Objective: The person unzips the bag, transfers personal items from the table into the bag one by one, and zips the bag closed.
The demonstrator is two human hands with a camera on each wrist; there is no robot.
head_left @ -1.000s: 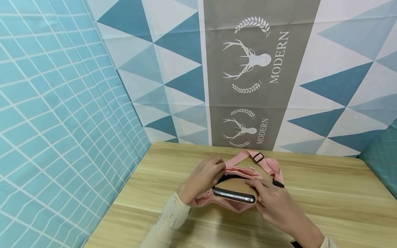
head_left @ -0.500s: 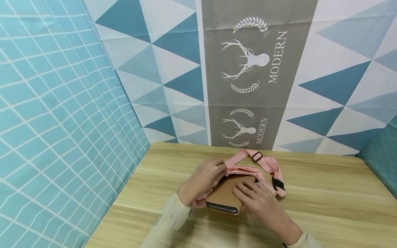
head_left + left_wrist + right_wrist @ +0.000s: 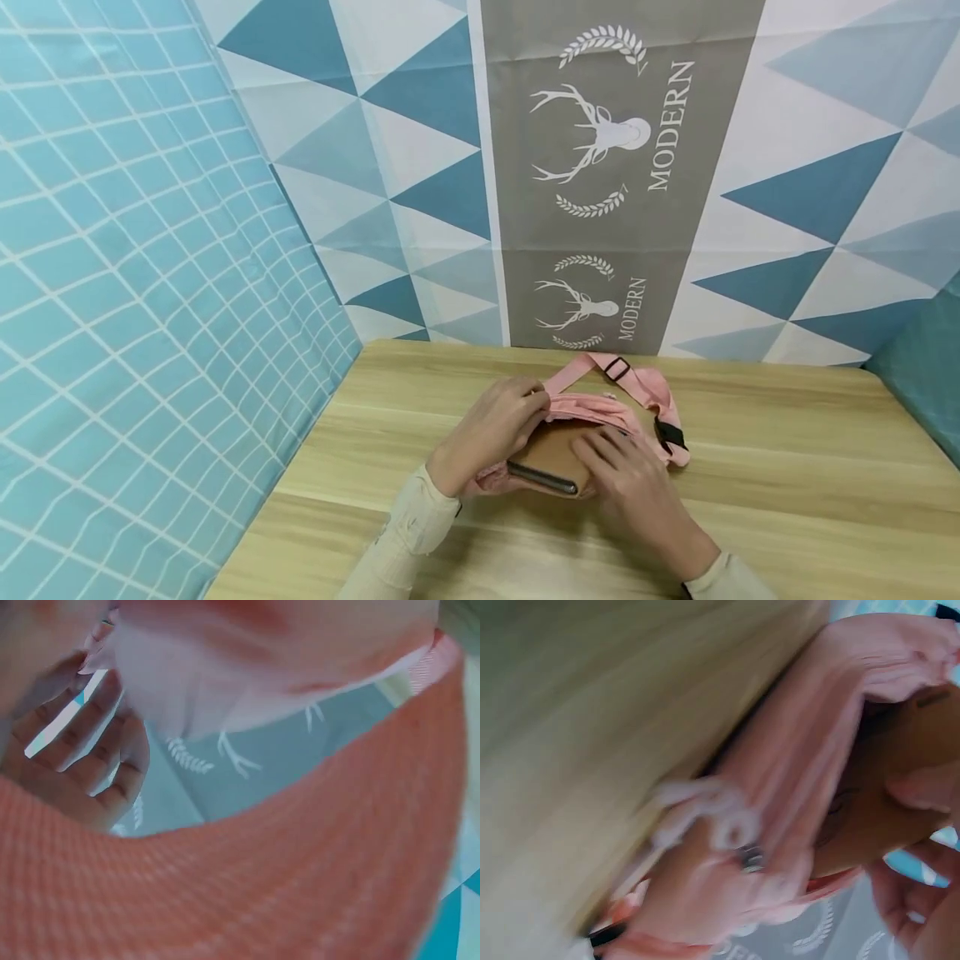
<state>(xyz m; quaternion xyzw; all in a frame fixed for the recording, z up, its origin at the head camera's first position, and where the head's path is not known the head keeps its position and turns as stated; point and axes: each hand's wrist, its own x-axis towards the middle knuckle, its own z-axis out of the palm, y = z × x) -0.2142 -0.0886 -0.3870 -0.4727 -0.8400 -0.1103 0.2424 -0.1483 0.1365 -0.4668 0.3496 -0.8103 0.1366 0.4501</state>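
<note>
A pink waist bag point(image 3: 592, 406) lies on the table with its mouth open towards me. Set in that mouth is a brown zip wallet point(image 3: 551, 447), its black zipped edge facing the near side. My left hand point(image 3: 498, 421) grips the bag's upper left rim. My right hand point(image 3: 630, 483) holds the wallet by its right side; in the right wrist view the thumb lies on one face of the brown wallet point(image 3: 900, 780), with fingers behind it. Pink fabric point(image 3: 285, 870) fills much of the left wrist view. The wallet's far end is hidden inside the bag.
The bag's pink strap point(image 3: 585, 368) loops behind it, with a black slider point(image 3: 617, 369) and a black buckle point(image 3: 669, 435) at the right. A patterned cloth wall point(image 3: 600, 167) stands behind the wooden table point(image 3: 787, 467); blue grid cloth point(image 3: 150, 292) borders the left.
The wallet has turned flatter, brown face up; it came out towards me, then slid partly back into the bag. The right hand moved left with it; the left hand stayed on the rim.
</note>
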